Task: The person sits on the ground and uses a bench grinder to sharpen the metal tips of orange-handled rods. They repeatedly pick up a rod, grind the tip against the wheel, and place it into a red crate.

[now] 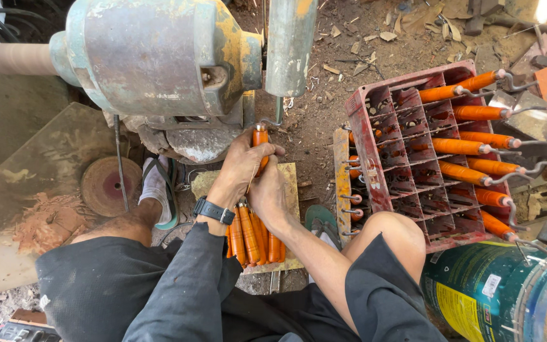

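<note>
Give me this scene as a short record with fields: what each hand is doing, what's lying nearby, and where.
left hand: grips an orange tool handle, held up toward the metal machine
right hand: pressed against the left hand, on the same handle
below the hands: row of orange handles on a board
right side: red crate with more orange-handled tools laid across it
lower right: green drum
left wrist: black watch

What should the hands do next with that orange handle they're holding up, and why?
Probably lay it in the red crate. Both the left hand and right hand grip one orange-handled tool near the old machine; similar tools already lie across the crate, while more handles wait below the hands.
</note>
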